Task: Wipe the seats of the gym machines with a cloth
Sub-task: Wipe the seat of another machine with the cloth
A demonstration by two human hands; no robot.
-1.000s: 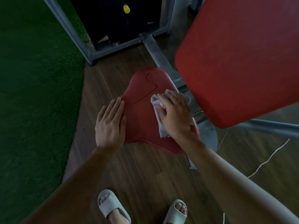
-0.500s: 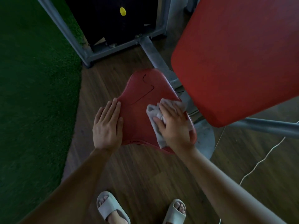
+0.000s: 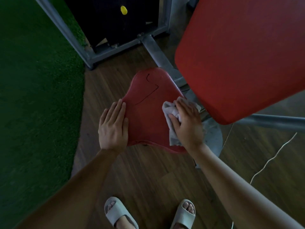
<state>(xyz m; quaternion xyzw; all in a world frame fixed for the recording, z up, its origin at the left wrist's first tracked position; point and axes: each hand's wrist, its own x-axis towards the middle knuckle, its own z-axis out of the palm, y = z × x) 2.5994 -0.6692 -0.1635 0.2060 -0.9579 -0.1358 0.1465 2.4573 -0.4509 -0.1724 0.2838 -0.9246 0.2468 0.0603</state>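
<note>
The cloth is being moved by the right hand over the right part of the seat. Half a second ago it was being drawn a little toward the near edge. Now it is being pushed outward to the right rim, closer under the back pad. It is also being bunched more between thumb and fingers.

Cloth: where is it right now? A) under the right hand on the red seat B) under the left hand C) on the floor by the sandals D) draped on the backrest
A: the right hand holds the grey cloth down on the red seat; the left hand lies flat on its edge.
</note>
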